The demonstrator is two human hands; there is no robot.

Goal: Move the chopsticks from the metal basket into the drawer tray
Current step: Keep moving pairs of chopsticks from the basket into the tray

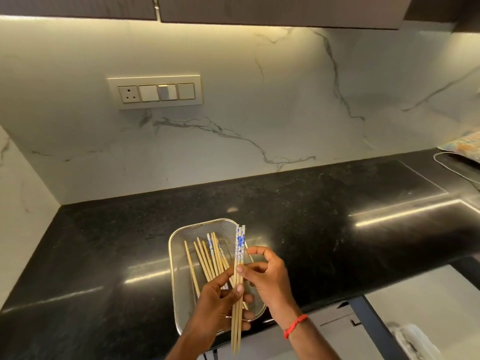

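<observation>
A rectangular metal mesh basket [181, 237] sits on the black counter near its front edge. Several bamboo chopsticks [201, 258] lie loose inside it. Over the basket, my left hand [218, 305] grips a small bundle of chopsticks with blue-and-white patterned tops [239, 245], held roughly upright. My right hand [270, 279] pinches the same bundle at mid-length with thumb and fingers. A red thread circles my right wrist. At the lower right, part of an open drawer with a pale tray [413, 339] shows, blurred.
The black granite counter [311, 216] runs right and turns a corner. A marble backsplash with a switch panel [155, 92] stands behind. A patterned cloth [465, 146] and a white cable lie at the far right. Dark cabinets hang overhead.
</observation>
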